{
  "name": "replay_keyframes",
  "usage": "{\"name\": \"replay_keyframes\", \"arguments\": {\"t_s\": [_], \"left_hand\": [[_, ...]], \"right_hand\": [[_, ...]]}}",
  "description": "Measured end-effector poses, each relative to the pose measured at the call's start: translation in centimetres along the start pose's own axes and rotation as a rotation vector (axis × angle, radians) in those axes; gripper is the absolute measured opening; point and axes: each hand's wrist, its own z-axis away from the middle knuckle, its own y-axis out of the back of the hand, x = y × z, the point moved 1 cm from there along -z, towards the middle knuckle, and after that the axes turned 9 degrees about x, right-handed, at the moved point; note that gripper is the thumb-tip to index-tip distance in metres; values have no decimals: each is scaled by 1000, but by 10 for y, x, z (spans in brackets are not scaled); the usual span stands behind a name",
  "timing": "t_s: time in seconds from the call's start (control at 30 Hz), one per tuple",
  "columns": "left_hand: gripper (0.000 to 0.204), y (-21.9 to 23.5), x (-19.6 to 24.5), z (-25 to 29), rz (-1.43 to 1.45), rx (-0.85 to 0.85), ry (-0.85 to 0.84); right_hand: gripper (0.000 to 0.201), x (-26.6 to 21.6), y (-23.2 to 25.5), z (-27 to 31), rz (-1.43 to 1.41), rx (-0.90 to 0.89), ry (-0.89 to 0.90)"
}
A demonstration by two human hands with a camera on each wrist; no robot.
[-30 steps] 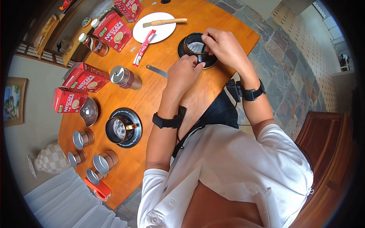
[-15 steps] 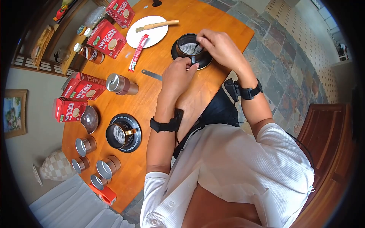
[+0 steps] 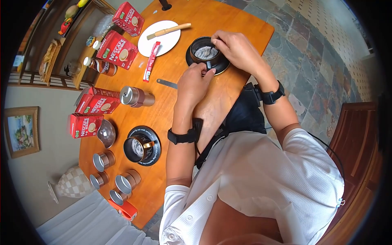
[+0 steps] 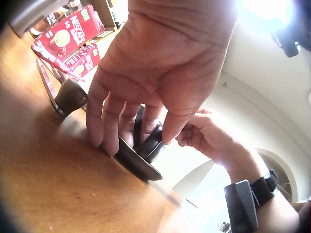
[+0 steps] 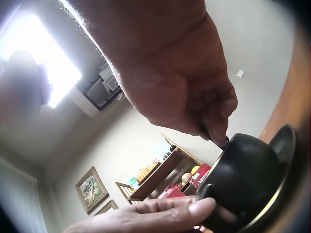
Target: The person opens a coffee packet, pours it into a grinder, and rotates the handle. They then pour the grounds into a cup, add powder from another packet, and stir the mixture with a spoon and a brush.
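A black cup [image 3: 195,52] with pale powder or foam inside stands on a black saucer [image 3: 223,66] near the table's right edge. My left hand [image 3: 193,84] pinches the cup's handle between thumb and fingers; its other fingertips reach down by the saucer in the left wrist view. Over the far side of the rim, my right hand [image 3: 236,48] pinches a thin dark spoon handle [image 5: 218,140] that slopes down into the cup. Much of the spoon is hidden by the fingers and cup wall.
A white plate [image 3: 171,45] bears a brush [image 3: 168,31]; a red sachet [image 3: 151,62] overlaps its edge. Nearby are a metal grinder [image 3: 138,97], a flat metal strip [image 3: 166,83] and red Nescafe boxes [image 3: 116,49]. A second cup [image 3: 131,150] and several metal tins [image 3: 104,160] stand further left.
My right hand has shifted slightly over the cup, and the spoon has moved about inside it. My left hand stays on the handle. The head view has turned a little.
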Motion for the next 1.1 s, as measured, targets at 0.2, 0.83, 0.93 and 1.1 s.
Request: {"name": "replay_keyframes", "arguments": {"t_s": [0.2, 0.83, 0.93, 1.1], "left_hand": [[29, 0, 1, 0, -22, 3, -18], [30, 0, -1, -1, 5, 16, -38], [30, -1, -1, 0, 14, 10, -37], [29, -1, -1, 1, 23, 21, -36]], "right_hand": [[26, 4, -14, -1, -228, -72, -12], [23, 1, -13, -7, -84, -48, 8], [24, 8, -18, -7, -206, -39, 28], [24, 10, -10, -6, -9, 85, 25]]}}
